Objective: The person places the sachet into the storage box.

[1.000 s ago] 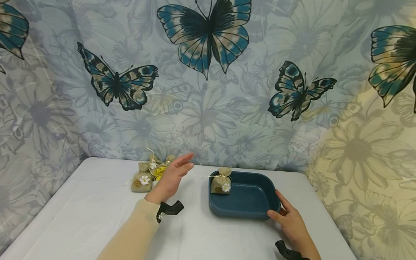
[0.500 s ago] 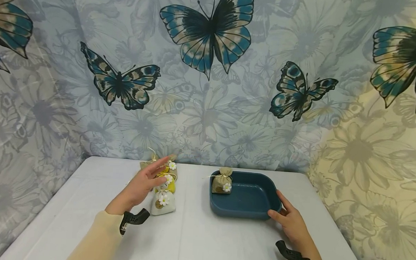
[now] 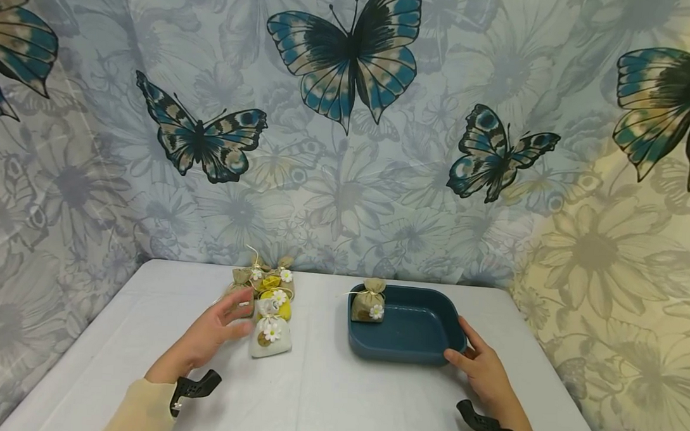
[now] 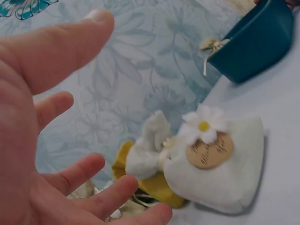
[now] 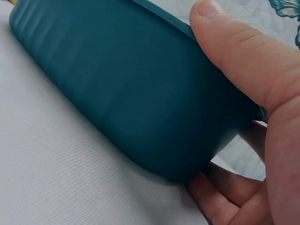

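My left hand (image 3: 204,334) has its fingers spread and holds nothing, just left of a white drawstring pouch (image 3: 271,345). In the left wrist view that pouch shows a white daisy and a round wooden tag (image 4: 209,152). Behind it lie a yellow pouch (image 3: 285,310) and several beige ones, partly covered by one another and by my fingers. With my right hand (image 3: 485,369) I grip the right front corner of a dark blue rectangular bin (image 3: 415,329), thumb near the rim and fingers round the side. One beige pouch (image 3: 366,308) stands in the bin's left end.
A white cloth covers the table (image 3: 338,402), and its back edge meets a butterfly-print curtain (image 3: 345,196). Table surface separates the pouch group on the left from the bin on the right. Each wrist wears a black camera mount (image 3: 199,385).
My left hand has drawn back left and toward me from the space between the pouches and the bin, uncovering the white and yellow pouches. The right hand and bin stay put.
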`<action>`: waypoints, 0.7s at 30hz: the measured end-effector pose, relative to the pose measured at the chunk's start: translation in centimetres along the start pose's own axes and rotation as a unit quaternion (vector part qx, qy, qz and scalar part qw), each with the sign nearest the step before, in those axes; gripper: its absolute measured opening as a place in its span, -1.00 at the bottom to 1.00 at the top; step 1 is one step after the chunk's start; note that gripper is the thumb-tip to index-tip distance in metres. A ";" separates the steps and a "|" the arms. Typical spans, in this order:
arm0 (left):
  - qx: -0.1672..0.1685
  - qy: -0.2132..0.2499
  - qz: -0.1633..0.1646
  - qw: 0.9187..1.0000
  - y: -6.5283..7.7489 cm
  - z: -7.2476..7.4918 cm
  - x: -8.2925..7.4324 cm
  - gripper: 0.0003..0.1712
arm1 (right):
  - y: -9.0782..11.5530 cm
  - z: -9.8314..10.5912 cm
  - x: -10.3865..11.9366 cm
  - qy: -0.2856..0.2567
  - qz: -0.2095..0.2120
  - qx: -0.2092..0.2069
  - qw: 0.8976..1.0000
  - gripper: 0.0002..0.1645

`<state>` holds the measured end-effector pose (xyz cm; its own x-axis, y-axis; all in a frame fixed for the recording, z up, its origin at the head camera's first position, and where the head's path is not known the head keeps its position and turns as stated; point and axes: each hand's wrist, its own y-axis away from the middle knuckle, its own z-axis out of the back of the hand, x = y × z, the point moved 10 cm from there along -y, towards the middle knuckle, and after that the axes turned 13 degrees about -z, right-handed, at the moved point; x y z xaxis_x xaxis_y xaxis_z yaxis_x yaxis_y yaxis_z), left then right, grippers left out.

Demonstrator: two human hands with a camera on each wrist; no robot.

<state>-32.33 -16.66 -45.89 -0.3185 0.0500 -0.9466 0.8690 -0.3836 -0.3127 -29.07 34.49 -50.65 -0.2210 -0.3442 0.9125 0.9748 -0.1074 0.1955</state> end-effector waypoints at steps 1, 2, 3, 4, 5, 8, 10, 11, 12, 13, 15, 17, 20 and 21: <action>-0.003 0.000 0.007 1.000 0.2 0.1 0.4 -0.10 | 0.0 0.0 0.0 -0.003 0.000 0.001 1.000 0.05; -0.005 0.001 0.014 1.000 0.4 0.1 0.8 -0.11 | 0.0 0.0 0.0 -0.006 -0.001 0.003 1.000 0.05; -0.005 0.003 0.021 1.000 0.6 0.0 1.2 -0.12 | 0.0 0.0 0.0 -0.008 -0.001 0.003 1.000 0.05; -0.004 0.003 0.025 1.000 0.7 0.0 1.5 -0.14 | 0.0 -0.1 0.0 -0.008 -0.001 0.003 1.000 0.05; -0.004 0.004 0.034 0.999 0.8 0.0 1.9 -0.14 | 0.0 -0.1 0.0 -0.007 -0.001 0.002 1.000 0.05; 0.001 0.013 0.054 0.998 1.1 -0.3 2.8 -0.17 | -0.1 0.0 0.0 -0.008 -0.001 0.002 1.000 0.05; 0.004 0.011 0.062 0.998 1.2 -0.4 3.2 -0.18 | -0.1 0.0 0.0 -0.007 0.002 0.000 1.000 0.05; 0.004 0.011 0.068 0.998 1.2 -0.4 3.5 -0.18 | -0.1 0.0 0.0 -0.008 0.002 0.001 1.000 0.06; 0.007 0.008 0.071 0.997 1.2 -0.5 3.6 -0.19 | -0.1 0.0 -0.1 -0.009 0.002 0.002 1.000 0.05; 0.010 0.004 0.073 0.997 1.2 -0.6 3.7 -0.20 | -0.1 0.0 -0.1 -0.011 0.001 0.002 1.000 0.05; 0.017 -0.005 0.076 0.997 1.2 -0.8 3.9 -0.22 | -0.1 0.0 -0.2 -0.013 0.002 0.000 1.000 0.05; 0.027 -0.014 0.078 0.996 1.2 -1.1 4.0 -0.25 | -0.1 0.0 -0.3 -0.017 0.000 0.001 1.000 0.06; 0.035 -0.026 0.074 0.996 1.2 -1.5 4.1 -0.30 | -0.1 0.0 -0.3 -0.017 0.003 -0.002 1.000 0.06; 0.036 -0.030 0.073 0.996 1.2 -1.6 4.1 -0.30 | -0.1 0.0 -0.3 -0.016 0.003 -0.002 1.000 0.06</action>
<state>-31.96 -15.43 -50.29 -0.2142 -0.0652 -0.9746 0.8790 -0.4481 -0.1632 -29.11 34.62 -50.95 -0.2144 -0.3144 0.9248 0.9759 -0.1089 0.1892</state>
